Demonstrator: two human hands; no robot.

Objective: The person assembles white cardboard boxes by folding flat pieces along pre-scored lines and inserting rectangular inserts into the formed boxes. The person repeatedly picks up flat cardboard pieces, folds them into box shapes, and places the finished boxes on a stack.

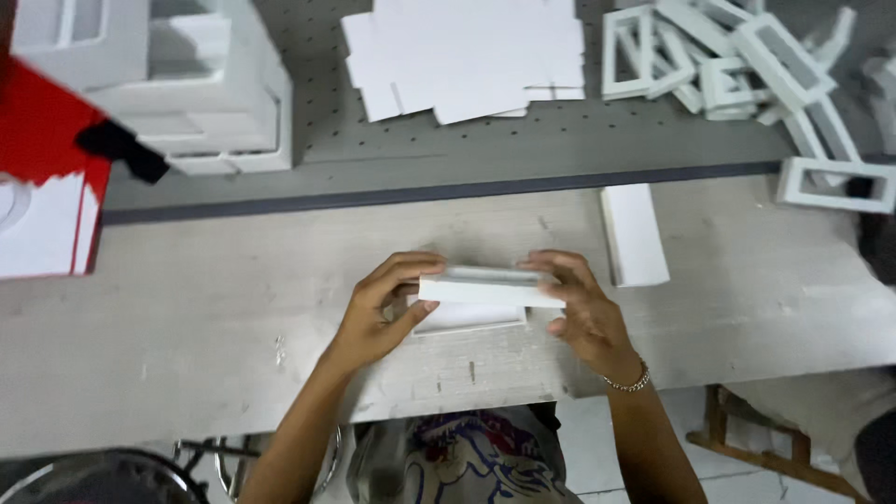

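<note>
The left hand grips the left end of a small white box, fingers curled over its top edge. The box sits low over the pale desk, centred. The right hand clasps its right end, fingers pinching. A flat white strip lies just right.

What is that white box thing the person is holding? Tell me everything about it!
The small white box looks like thin cardboard, long and flat, and lies level just above the pale wooden table. Its top edge looks slightly shiny. The left hand grips its left end and the right hand its right end, fingers curled over the top. A white flap or second flat piece shows just beneath it; I cannot tell if they are joined.
</note>
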